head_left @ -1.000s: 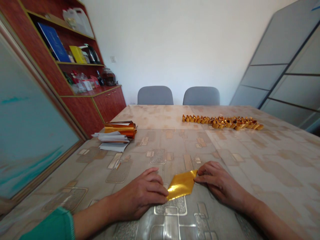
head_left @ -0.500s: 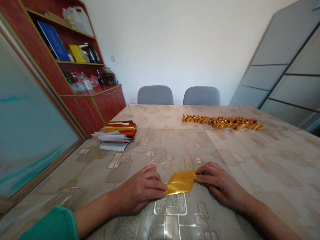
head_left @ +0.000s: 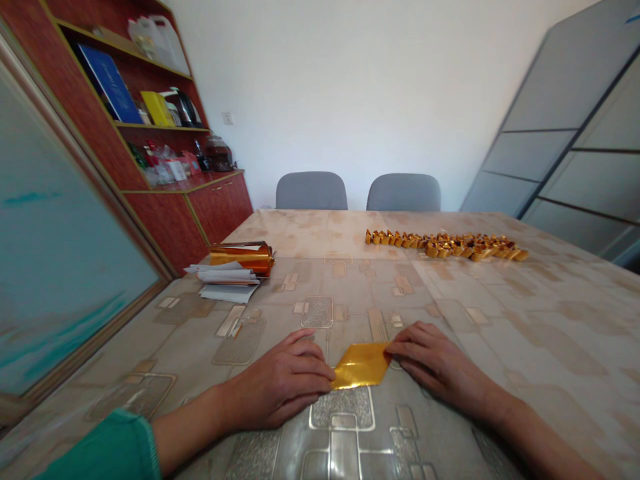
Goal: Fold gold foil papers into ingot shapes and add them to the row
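A piece of shiny gold foil paper point(head_left: 362, 365), folded into a slanted shape with pointed left and upper right corners, lies on the patterned tablecloth in front of me. My left hand point(head_left: 283, 377) rests on the cloth beside it, its fingertips closed on the left corner. At the opposite end, the fingers of my right hand point(head_left: 437, 360) are pressed together on the upper right corner, which they partly cover. Both thumbs are mostly hidden beneath the fingers.
Several folded gold foil pieces point(head_left: 465, 245) stand in rows at the far right of the table point(head_left: 560, 320). A stack of gold foil and white sheets point(head_left: 230, 275) lies at the left. Two grey chairs point(head_left: 311, 191) stand behind the table, with a red shelf cabinet point(head_left: 220, 200) at left.
My right hand has shifted slightly left, its fingertips farther onto the paper's upper right corner. My left hand and the paper have stayed nearly in place.
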`<state>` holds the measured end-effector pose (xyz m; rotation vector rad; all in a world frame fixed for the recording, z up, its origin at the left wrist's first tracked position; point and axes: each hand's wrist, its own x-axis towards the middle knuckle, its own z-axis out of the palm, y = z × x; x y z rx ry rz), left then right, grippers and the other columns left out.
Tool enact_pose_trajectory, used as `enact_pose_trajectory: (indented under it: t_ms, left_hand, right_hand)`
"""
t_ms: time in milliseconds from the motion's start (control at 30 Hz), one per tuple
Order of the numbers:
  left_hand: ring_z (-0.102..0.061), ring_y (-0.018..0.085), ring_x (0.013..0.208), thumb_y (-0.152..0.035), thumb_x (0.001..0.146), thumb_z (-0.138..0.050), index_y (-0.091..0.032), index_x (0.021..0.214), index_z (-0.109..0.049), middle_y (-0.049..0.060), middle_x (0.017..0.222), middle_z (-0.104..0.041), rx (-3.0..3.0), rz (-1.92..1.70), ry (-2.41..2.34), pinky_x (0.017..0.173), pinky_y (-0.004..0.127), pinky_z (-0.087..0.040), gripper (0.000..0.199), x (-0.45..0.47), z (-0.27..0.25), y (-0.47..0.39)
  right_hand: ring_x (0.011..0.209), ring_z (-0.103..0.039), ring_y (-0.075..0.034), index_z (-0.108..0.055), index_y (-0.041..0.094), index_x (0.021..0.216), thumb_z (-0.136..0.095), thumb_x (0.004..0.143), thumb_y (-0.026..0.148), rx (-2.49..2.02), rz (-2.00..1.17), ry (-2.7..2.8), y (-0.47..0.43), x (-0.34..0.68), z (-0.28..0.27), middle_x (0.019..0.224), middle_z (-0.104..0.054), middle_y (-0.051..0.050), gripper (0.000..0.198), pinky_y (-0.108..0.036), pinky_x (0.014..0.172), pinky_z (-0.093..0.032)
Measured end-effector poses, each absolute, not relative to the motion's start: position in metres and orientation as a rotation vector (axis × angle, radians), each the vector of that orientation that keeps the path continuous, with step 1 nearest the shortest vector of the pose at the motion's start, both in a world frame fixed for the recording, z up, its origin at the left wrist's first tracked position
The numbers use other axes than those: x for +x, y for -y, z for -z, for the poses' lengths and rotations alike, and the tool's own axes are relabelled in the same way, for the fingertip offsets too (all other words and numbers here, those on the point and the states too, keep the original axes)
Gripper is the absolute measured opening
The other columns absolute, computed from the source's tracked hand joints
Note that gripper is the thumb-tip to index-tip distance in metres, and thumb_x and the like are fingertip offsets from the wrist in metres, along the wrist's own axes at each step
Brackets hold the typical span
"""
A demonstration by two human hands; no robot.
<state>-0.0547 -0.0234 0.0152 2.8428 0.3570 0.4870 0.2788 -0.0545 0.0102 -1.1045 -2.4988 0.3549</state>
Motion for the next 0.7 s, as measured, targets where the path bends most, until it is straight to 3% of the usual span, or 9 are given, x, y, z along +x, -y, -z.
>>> enact_pose_trajectory:
  t_ms: [267,500,700]
  left_hand:
    - [-0.061,0.016,0.092,-0.027,0.102,-0.052,-0.023,0.102,-0.070,0.001,0.090,-0.070,2.895,-0.649,-0.397,0.116,0.042,-0.025,0.019,-0.037,0.000,0.009]
    - [-0.059,0.016,0.101,-0.024,0.100,-0.056,-0.024,0.101,-0.070,-0.001,0.096,-0.071,2.829,-0.562,-0.373,0.117,0.042,-0.020,0.014,-0.042,-0.006,-0.001]
    - [-0.061,0.016,0.102,-0.022,0.102,-0.052,-0.022,0.102,-0.069,-0.002,0.105,-0.075,2.955,-0.621,-0.359,0.118,0.042,-0.018,0.017,-0.045,-0.005,-0.003]
  right_hand:
    - [0.090,-0.056,-0.021,-0.069,0.020,0.096,-0.051,0.102,0.029,-1.127,-0.351,2.555,0.039,0.262,-0.015,0.093,-0.065,-0.006,0.021,-0.035,0.082,-0.043]
    - [0.088,-0.056,-0.022,-0.067,0.019,0.088,-0.055,0.100,0.027,-1.280,-0.349,2.469,0.044,0.255,-0.011,0.090,-0.064,-0.005,0.019,-0.034,0.079,-0.042]
    - [0.092,-0.055,-0.022,-0.067,0.022,0.101,-0.051,0.101,0.025,-1.188,-0.392,2.573,0.045,0.253,-0.020,0.097,-0.063,-0.005,0.016,-0.034,0.082,-0.043]
